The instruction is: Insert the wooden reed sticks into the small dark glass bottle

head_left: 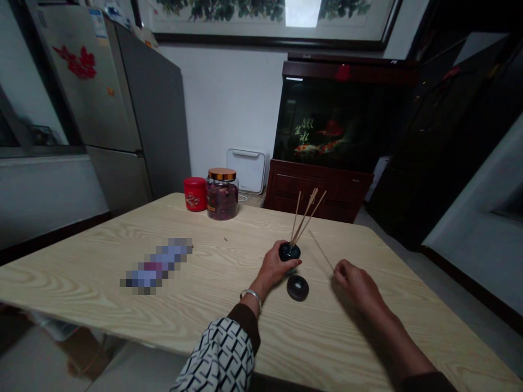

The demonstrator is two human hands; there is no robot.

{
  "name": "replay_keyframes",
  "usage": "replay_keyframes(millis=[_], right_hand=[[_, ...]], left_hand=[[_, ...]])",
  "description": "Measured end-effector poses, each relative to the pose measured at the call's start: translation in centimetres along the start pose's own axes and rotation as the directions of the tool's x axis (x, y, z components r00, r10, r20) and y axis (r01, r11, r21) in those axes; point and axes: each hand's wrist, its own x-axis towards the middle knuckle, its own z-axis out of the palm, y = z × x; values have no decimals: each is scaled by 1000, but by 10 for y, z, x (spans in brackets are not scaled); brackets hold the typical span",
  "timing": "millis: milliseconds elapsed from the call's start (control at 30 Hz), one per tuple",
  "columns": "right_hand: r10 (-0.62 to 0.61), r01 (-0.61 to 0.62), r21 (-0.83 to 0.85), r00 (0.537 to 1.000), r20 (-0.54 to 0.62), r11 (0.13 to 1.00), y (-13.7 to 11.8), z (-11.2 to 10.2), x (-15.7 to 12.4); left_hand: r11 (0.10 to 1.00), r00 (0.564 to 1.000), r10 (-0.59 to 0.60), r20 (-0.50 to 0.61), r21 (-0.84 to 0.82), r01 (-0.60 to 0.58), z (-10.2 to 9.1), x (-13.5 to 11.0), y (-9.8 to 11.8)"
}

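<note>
My left hand (273, 265) is wrapped round a small dark glass diffuser bottle (290, 252) standing on the wooden table (229, 277). Several thin reed sticks (303, 222) poke up out of its mouth, fanned apart at the top. To the right, my right hand (359, 287) pinches the lower end of a single reed stick (321, 250), which slants up and left, apart from the bottle. A dark round piece with a pale centre (298, 287) lies on the table just in front of the bottle, between my hands.
At the table's far edge stand a red canister (195, 194) and a clear jar with a copper-coloured lid (222, 197). A blurred-out bluish item (157, 265) lies on the left. Beyond are a fridge (151, 103) and a fish tank (322, 120) on a cabinet.
</note>
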Motion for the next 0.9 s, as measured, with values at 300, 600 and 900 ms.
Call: replay_keyframes(millis=[300, 600, 900], right_hand=[[369, 49, 935, 911, -187, 352, -39, -35, 27], [170, 251, 862, 920, -354, 441, -96, -28, 58], [87, 250, 807, 934, -347, 536, -104, -3, 72]], left_hand=[[1000, 1000, -11, -6, -5, 11, -1, 0, 2], [1000, 1000, -4, -11, 19, 4, -1, -1, 4], [1000, 1000, 18, -5, 25, -17, -1, 1, 3]])
